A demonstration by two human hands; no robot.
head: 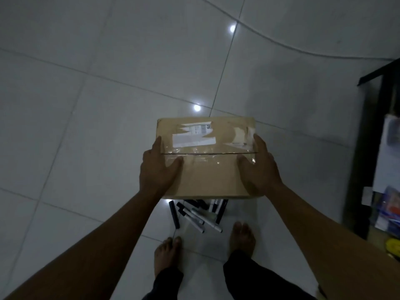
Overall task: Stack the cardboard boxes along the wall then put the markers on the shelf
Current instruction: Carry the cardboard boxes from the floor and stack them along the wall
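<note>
- Two hands hold one box (pixel 207 152) between them, above the floor (pixel 86 105).
- The left hand (pixel 159 164) grips the box's left side, thumb lying on the top face, fingers reaching along the side edge.
- The right hand (pixel 258 164) grips the right side in the same way, thumb on top over the clear tape.
- The box is closed, brown, with a torn white label (pixel 193 136) on its far half and a taped seam running across from hand to hand.
- A heap of markers (pixel 198 213) lies on the floor just below the box's near edge, between the box and two bare feet (pixel 241 237).
- The markers are black and white, lying crossed over one another; some are partly hidden under the box.
- A dark shelf (pixel 368 148) with papers stands at the right edge, well apart from the box.
</note>
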